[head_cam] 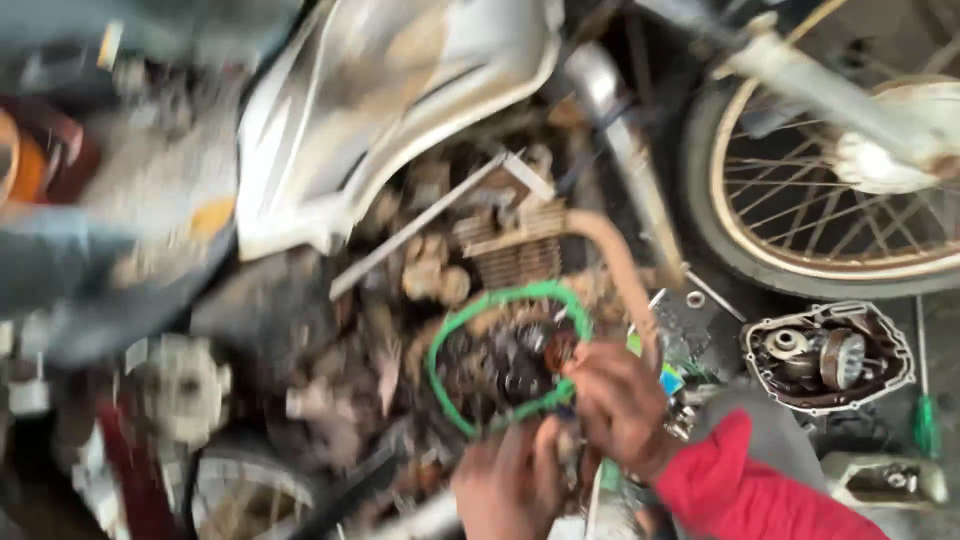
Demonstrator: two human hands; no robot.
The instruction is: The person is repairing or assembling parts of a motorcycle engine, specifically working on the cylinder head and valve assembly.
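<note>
While the view is blurred by motion, two bare hands show at the lower centre of the frame, pressed up against an opened motorcycle engine. A green gasket ring lies on the engine face, its loop sitting up and to the left of both hands. The right hand, with a red sleeve behind it, is nearer; its fingers curl at the ring's right edge, around a small reddish-brown part, though the blur hides the grip. The left hand sits just below the ring's lower edge, fingers bent; what it holds cannot be told. A removed engine cover lies at right, below a spoked wheel, beside a green-handled screwdriver
</note>
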